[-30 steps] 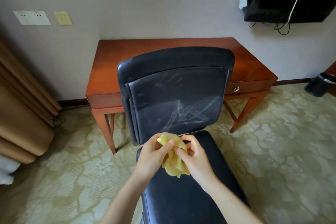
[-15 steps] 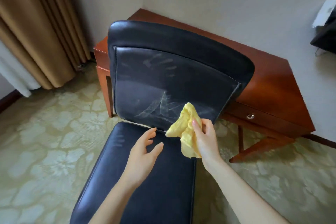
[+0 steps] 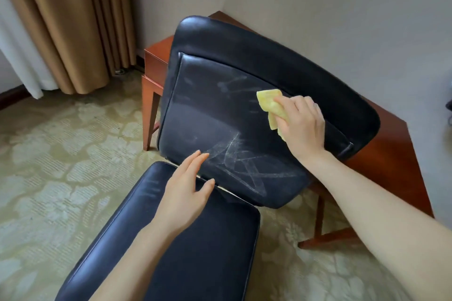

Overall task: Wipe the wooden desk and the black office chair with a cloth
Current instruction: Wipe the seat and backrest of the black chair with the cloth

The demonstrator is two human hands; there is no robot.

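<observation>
1. Hanging left of the black padded leather office chair [image 3: 220,115]: tan pleated curtain [image 3: 68,19], with a white sheer panel [image 3: 22,56] at its outer edge.
2. Pale floral-patterned carpet [image 3: 61,154] runs under and around the chair.
3. Left hand [image 3: 186,193] hovers over the rear of the chair seat, fingers straight and loosely together, thumb apart, holding nothing; fingertips lie at the backrest's lower edge, contact cannot be told.
4. Chair backrest carries whitish streaks, densest in its lower middle part.
5. Right hand [image 3: 302,124] presses a folded yellow cloth [image 3: 270,105] against the upper right of the backrest, fingers curled over it.
6. Reddish-brown wooden desk [image 3: 389,159] stands just behind the chair, against the beige wall [image 3: 318,7].
</observation>
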